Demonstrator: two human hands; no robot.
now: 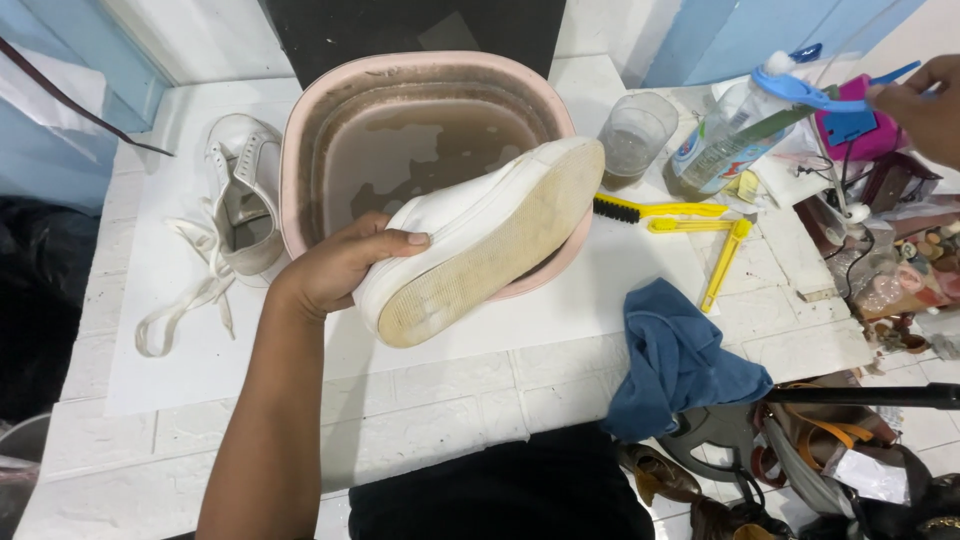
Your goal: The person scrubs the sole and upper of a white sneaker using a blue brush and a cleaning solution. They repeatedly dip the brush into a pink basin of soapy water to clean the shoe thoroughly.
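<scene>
My left hand [335, 265] grips the heel end of a white sneaker [480, 240], held on its side over the near rim of a pink basin [300, 130] of murky brown water. The dirty tan sole faces me. My right hand [925, 105] is at the far right and holds a blue-handled brush [815, 95] in the air above a clear plastic bottle [730, 140]. The other white sneaker [243, 190] lies left of the basin, laces pulled out beside it.
A clear cup [635, 135] stands right of the basin. Yellow-handled brushes [680, 215] and a crumpled blue cloth [675, 360] lie on the white tiled counter [450, 400]. Cluttered small items fill the right edge, with shoes and bags below.
</scene>
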